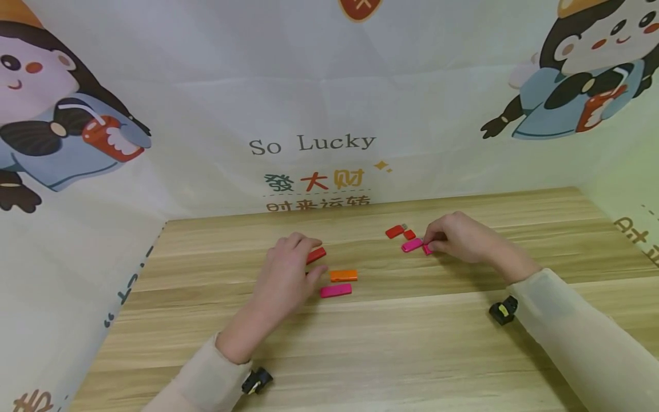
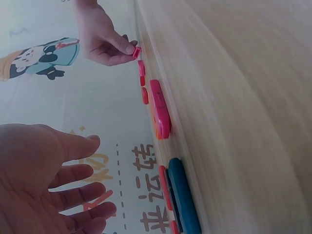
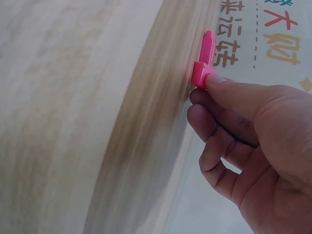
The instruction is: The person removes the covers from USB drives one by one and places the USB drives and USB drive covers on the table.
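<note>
My right hand pinches a small pink cap between thumb and fingertips, at the right of the table. Beside the cap lies a pink USB flash drive. Just behind are a red USB flash drive with its metal plug bare and a small red cap. My left hand hovers with loosely spread fingers, partly covering a red stick. Near its thumb lie an orange stick and another pink stick. A teal stick shows in the left wrist view; the left hand hides it from the head view.
The wooden table meets a printed white cloth standing at its back and sides. Black wrist cameras hang at both sleeves.
</note>
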Demonstrator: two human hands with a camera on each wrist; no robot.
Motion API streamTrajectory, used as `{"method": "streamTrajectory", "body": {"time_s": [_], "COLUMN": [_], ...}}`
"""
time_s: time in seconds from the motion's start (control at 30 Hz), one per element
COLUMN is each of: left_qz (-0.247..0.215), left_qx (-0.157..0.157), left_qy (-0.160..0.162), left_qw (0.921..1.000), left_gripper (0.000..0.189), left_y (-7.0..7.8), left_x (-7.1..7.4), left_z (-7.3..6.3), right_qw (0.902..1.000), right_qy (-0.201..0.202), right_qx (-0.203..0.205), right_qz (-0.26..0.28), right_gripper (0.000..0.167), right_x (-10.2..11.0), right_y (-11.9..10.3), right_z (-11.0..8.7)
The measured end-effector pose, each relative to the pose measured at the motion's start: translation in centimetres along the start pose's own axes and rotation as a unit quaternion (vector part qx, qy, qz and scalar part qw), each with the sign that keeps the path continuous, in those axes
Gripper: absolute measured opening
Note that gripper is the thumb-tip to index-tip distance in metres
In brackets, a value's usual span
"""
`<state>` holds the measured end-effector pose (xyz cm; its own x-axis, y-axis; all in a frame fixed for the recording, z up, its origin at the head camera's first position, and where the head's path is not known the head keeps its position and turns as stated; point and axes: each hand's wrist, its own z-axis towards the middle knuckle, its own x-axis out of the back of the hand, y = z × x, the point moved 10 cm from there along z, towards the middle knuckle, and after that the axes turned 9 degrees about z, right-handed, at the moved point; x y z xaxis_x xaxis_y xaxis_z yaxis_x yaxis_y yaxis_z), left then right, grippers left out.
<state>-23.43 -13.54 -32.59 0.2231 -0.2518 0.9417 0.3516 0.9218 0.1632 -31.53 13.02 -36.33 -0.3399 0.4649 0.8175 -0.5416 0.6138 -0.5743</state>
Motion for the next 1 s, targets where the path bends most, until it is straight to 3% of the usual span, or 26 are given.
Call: {"method": "streamTrajectory", "body": {"time_s": [0.47, 1.0], "left_qz": [0.021, 0.004], "left_qx": [0.004, 0.05], "left_qy": [0.017, -0.004], "left_qw": [0.9996, 0.9987], "left_gripper": [0.043, 0.042], "left_y": [-1.6, -5.0], "left_x": [0.5, -0.2], "left_z": [-0.1, 0.1], "right_qw": [0.9999, 0.999], "right_qy": [0.008, 0.038], "right_qx": [-0.012, -0.024], "right_qz": [0.008, 0.007], "right_gripper": [0.012, 0.004], "right_x": [0.1, 0.6], "right_y": [0.4, -1.1], "right_z": [0.0, -1.0]}}
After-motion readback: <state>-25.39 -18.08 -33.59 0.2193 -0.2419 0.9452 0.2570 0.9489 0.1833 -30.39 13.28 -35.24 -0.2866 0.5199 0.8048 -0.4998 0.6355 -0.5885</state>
